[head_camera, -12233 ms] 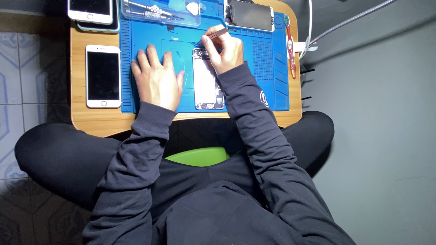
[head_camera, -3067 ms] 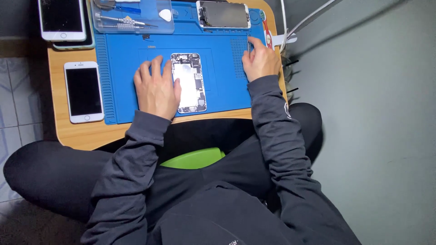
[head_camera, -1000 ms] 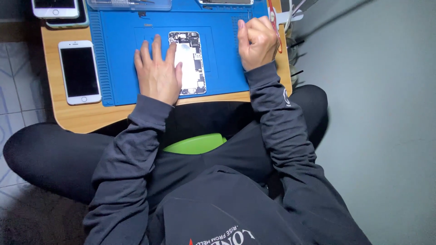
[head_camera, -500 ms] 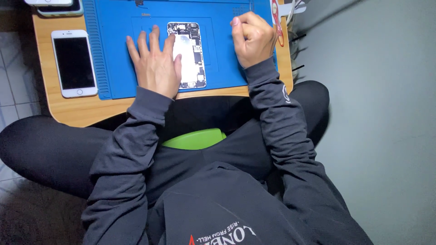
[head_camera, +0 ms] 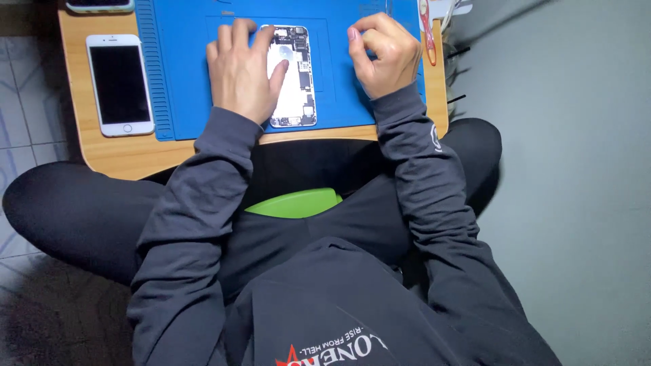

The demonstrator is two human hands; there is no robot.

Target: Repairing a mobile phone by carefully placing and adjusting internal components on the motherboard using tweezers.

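An opened phone (head_camera: 297, 95) with its insides showing lies face up on a blue work mat (head_camera: 180, 74). My left hand (head_camera: 239, 71) rests flat on the mat just left of it, fingers spread, the thumb lying across the phone's left side. Just right of the phone, my right hand (head_camera: 384, 55) is curled into a loose fist above the mat, thumb raised. Nothing shows between its fingers.
A white phone (head_camera: 121, 85) with a dark screen lies on the wooden table (head_camera: 122, 154) left of the mat. Another phone's edge (head_camera: 100, 5) shows at the top left. A red-handled tool (head_camera: 426, 27) lies along the mat's right edge. A green seat (head_camera: 298, 202) shows between my legs.
My right hand has come in from the mat's right edge towards the opened phone and curled shut. My left hand stays flat by the phone. The view has dropped lower.
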